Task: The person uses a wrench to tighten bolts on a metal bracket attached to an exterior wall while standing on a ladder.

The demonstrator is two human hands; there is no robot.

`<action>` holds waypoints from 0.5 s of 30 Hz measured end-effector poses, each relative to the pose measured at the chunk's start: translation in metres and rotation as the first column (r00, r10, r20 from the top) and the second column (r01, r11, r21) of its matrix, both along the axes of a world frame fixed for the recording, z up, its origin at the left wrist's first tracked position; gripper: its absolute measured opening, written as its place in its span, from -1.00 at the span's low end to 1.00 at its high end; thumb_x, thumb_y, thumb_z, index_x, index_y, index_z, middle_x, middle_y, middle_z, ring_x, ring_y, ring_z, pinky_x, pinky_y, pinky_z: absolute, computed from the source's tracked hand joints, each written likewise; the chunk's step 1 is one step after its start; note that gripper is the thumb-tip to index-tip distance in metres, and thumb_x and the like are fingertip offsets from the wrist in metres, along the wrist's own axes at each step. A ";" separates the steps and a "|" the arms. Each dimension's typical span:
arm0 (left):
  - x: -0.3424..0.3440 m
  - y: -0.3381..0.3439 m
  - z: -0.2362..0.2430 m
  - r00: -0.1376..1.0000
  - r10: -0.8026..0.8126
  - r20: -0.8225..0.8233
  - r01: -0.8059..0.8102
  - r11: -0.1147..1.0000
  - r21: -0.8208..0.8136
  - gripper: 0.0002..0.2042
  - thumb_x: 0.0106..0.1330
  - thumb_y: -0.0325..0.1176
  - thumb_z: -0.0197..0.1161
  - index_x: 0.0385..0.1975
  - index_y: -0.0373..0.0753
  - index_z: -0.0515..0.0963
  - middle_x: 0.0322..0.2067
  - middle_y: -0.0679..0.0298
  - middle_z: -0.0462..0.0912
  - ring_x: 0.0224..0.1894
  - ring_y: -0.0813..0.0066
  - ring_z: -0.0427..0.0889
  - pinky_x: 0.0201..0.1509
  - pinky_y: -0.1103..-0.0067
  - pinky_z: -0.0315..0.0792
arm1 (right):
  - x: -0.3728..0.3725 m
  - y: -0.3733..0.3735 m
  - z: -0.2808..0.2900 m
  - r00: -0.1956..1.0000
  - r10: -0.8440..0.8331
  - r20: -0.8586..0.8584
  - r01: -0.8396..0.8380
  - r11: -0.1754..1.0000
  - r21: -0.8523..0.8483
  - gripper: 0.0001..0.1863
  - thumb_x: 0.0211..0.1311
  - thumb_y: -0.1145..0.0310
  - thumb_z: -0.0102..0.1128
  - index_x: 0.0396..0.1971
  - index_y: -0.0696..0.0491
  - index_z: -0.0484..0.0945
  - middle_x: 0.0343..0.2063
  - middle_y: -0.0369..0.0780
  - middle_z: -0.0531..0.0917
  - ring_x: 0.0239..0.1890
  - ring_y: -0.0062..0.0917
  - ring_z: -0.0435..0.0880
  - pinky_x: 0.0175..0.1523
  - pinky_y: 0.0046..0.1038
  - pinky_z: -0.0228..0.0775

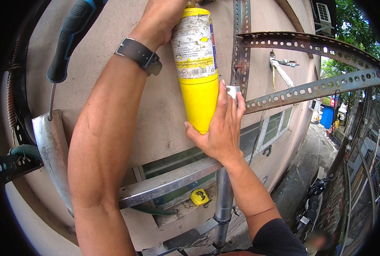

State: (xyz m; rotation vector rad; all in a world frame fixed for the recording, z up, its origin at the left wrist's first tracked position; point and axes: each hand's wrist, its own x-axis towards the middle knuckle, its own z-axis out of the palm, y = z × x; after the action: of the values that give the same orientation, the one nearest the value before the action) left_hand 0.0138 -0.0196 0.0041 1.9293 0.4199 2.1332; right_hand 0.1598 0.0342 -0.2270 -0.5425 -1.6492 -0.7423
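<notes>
A yellow gas cylinder (198, 96) with a scuffed white label hangs upside-up in front of the wall, its brass-coloured neck at the upper frame edge. My left hand (165, 17), a dark watch on its wrist, closes around the upper part; its fingers are largely hidden behind the cylinder and cut off by the frame. Lower down, my right hand (220, 130) cups the rounded bottom, thumb on the left side and fingers along the right. Whatever joins the cylinder's top lies out of view.
Perforated steel angle bars (313, 87) jut out at right. A metal rail (173, 181) and upright pipe (224, 200) stand below my hands. A yellow tape measure (199, 196) sits on a ledge. At left hangs a screwdriver (68, 47). A motorcycle (311, 205) and a person are far below.
</notes>
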 end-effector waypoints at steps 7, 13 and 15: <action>-0.001 0.001 -0.001 0.998 -0.057 -0.025 0.058 0.998 0.033 -0.68 0.53 -0.21 0.01 -0.48 -0.21 0.49 -0.62 0.41 0.41 -0.60 0.61 0.32 -0.48 0.55 0.34 | -0.001 -0.002 0.000 1.000 0.000 -0.001 0.000 1.000 -0.007 0.27 -0.06 0.02 0.47 0.52 0.21 -0.17 0.09 0.08 0.43 0.16 -0.13 0.46 0.50 0.22 -0.27; -0.003 0.001 -0.002 0.997 0.007 -0.081 -0.004 1.000 0.029 -0.61 0.60 -0.16 -0.04 -0.51 -0.19 0.48 -0.60 0.40 0.43 -0.58 0.61 0.32 -0.48 0.56 0.33 | 0.000 -0.001 0.001 1.000 -0.009 0.003 0.009 1.000 0.000 0.26 -0.05 0.01 0.46 0.52 0.21 -0.17 0.11 0.08 0.43 0.16 -0.14 0.46 0.50 0.23 -0.27; -0.003 0.002 -0.002 0.996 0.019 -0.082 -0.017 1.000 0.023 -0.58 0.62 -0.13 -0.06 -0.51 -0.19 0.48 -0.60 0.39 0.43 -0.58 0.62 0.32 -0.48 0.56 0.33 | 0.000 0.000 0.000 1.000 -0.009 0.003 0.009 1.000 0.000 0.26 -0.05 0.01 0.46 0.52 0.21 -0.17 0.11 0.08 0.43 0.17 -0.13 0.46 0.50 0.23 -0.27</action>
State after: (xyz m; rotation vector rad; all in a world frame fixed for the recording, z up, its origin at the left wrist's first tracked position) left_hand 0.0104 -0.0178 0.0020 2.0388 0.4322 2.0840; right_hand 0.1600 0.0342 -0.2266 -0.5495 -1.6508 -0.7496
